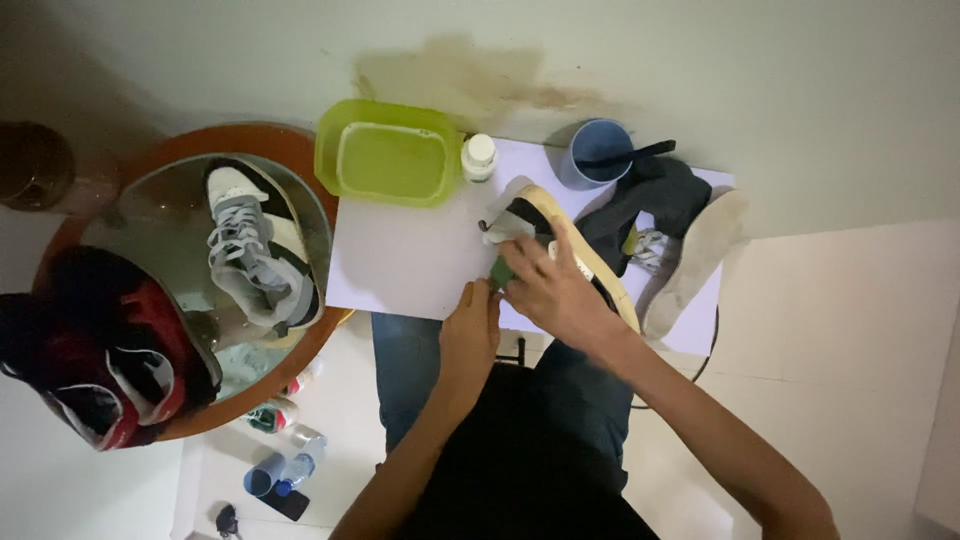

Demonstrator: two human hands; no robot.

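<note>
Here the person sits with a white board point(400, 262) on the knees, and both hands work at its front edge. The right hand point(553, 290) lies over a black shoe with a tan sole point(580, 250), which is tipped on its side on the board; the fingers are bent around the shoe and hold it firmly. The left hand point(470, 330) is just beside it, and its fingers are closed together on a small green piece point(502, 270) that is pressed against the shoe. What this green piece is, I cannot tell.

Behind the shoe, on the board, stand a green plastic tub point(388, 153), a small white bottle point(479, 156) and a blue cup point(598, 152) with a dark tool in it. To the right lies a second shoe point(690, 250) with the pale sole up, partly under a dark cloth point(655, 195). On the left, a round basin point(300, 140) holds a grey and white sneaker point(255, 250), and a red and black shoe point(110, 350) rests on its rim.
</note>
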